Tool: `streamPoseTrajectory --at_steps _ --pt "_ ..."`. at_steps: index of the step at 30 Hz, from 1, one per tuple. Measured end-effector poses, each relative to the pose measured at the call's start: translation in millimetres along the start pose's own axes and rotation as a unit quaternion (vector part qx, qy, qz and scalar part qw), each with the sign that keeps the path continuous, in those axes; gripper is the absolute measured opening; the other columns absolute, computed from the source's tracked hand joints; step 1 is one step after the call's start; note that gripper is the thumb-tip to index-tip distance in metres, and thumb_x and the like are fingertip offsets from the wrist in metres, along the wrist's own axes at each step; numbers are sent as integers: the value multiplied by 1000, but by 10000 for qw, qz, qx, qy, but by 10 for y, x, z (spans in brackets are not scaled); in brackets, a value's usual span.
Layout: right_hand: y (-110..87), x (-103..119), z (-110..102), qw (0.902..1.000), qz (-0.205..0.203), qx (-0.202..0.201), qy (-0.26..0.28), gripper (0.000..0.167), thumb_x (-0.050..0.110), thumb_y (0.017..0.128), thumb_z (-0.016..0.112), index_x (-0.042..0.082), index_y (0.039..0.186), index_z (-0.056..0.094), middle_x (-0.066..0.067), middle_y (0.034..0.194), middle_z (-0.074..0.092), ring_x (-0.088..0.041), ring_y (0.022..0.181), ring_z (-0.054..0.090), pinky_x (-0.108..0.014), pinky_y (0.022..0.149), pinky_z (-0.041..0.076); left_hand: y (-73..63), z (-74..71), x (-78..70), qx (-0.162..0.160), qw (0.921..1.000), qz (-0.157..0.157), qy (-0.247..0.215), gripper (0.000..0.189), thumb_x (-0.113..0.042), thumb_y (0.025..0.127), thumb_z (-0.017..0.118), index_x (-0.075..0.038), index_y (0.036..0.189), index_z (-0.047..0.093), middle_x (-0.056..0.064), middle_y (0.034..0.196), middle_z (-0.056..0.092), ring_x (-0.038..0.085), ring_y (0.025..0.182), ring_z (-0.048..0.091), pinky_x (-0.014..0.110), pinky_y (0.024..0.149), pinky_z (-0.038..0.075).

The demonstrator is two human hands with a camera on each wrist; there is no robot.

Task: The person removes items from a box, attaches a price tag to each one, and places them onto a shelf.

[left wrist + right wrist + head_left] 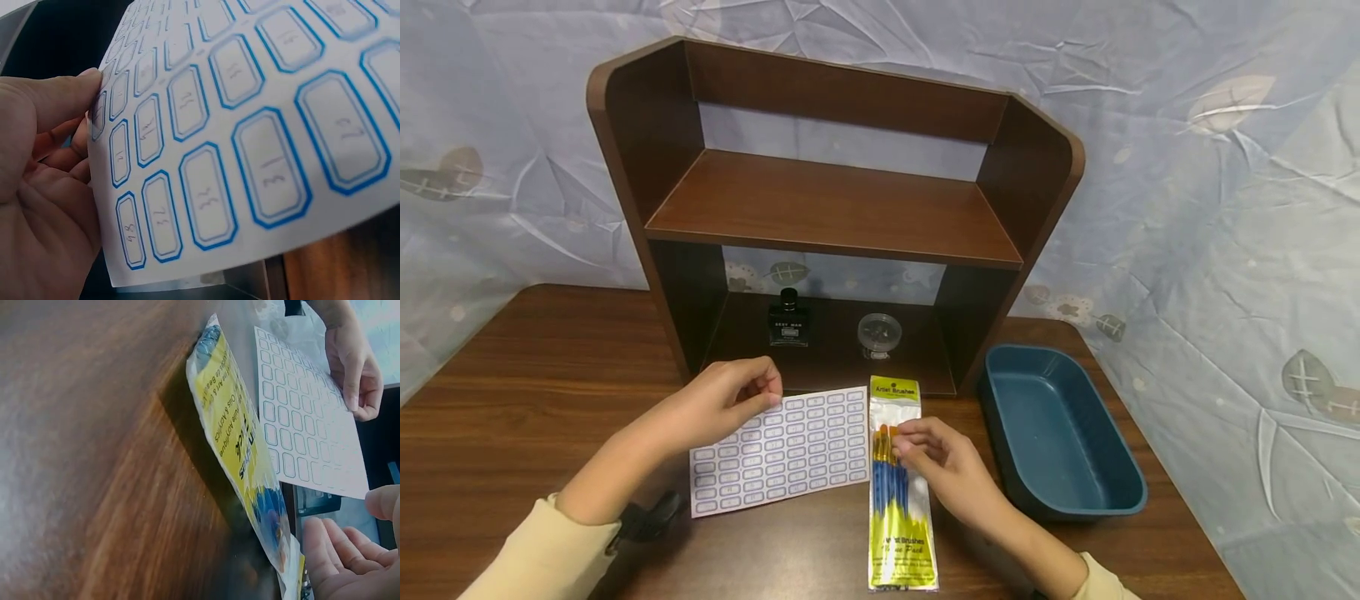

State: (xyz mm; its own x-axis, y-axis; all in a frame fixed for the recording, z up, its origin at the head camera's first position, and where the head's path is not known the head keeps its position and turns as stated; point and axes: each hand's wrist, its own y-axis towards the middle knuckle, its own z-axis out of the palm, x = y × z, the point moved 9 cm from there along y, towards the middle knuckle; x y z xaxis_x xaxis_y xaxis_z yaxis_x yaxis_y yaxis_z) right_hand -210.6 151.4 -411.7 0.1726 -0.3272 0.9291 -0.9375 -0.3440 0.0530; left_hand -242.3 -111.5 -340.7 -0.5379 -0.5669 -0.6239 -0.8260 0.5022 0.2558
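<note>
A white sheet of blue-bordered label stickers [805, 454] is held up at a slant over the table. My left hand [733, 404] pinches its upper edge between thumb and fingers. Handwritten numbers show on the labels [270, 167] in the left wrist view. Right of the sheet is a clear and yellow packet of artist brushes [898, 533] with blue handles. My right hand [951, 471] is beside the packet, overlapping its edge in the head view. From the right wrist, the thumb and loosely bent fingers [340, 547] stand apart with nothing between them.
Behind the sheet stands a brown two-tier shelf [835, 204]. On its lower level are a black perfume bottle [788, 321] and a round clear container [879, 332], each with a small label. A dark blue plastic bin [1060, 433] sits at the right of the wooden table [535, 367].
</note>
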Motion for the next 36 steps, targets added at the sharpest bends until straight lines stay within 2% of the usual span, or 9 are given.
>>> streamPoseTrajectory --at_steps 6,13,19,23,30,36 --pt "27 5 19 9997 -98 39 197 34 19 105 64 -4 129 61 -25 122 70 -37 115 70 -22 94 60 34 -46 -86 34 10000 -6 56 13 -3 96 72 -14 94 65 -5 81 62 8 75 55 21 64 48" --pt "59 24 -9 9998 -88 -147 54 31 20 104 67 0 128 63 -21 124 72 -20 113 69 -18 96 56 66 -66 -203 120 9998 75 -154 11 -5 98 71 -14 96 65 -5 81 62 8 73 54 21 62 48" --pt "79 27 -28 9995 -32 -265 179 33 15 102 68 -3 129 62 -23 127 71 -15 115 69 -16 98 55 86 -57 -333 140 9991 254 -310 13 -5 97 72 -16 94 65 -7 80 60 6 72 53 21 60 47" --pt "96 24 -21 9993 -49 -273 250 33 14 102 68 -4 129 62 -23 127 71 -15 115 69 -15 98 55 88 -45 -429 196 9984 368 -394 13 -6 98 71 -17 95 65 -8 81 61 5 74 54 21 62 48" --pt "110 19 -5 9995 3 -202 259 36 17 103 66 -3 134 60 -21 128 70 -25 119 67 -17 98 56 77 -31 -586 292 9959 562 -638 10 -10 100 70 -18 97 65 -8 83 62 5 75 55 22 63 48" --pt "95 67 26 9995 -54 -57 290 30 15 103 67 -1 128 63 -21 118 74 -13 103 69 -20 91 58 78 10 -627 357 9944 633 -772 6 -12 100 70 -14 97 65 -8 83 61 5 75 55 22 63 48"
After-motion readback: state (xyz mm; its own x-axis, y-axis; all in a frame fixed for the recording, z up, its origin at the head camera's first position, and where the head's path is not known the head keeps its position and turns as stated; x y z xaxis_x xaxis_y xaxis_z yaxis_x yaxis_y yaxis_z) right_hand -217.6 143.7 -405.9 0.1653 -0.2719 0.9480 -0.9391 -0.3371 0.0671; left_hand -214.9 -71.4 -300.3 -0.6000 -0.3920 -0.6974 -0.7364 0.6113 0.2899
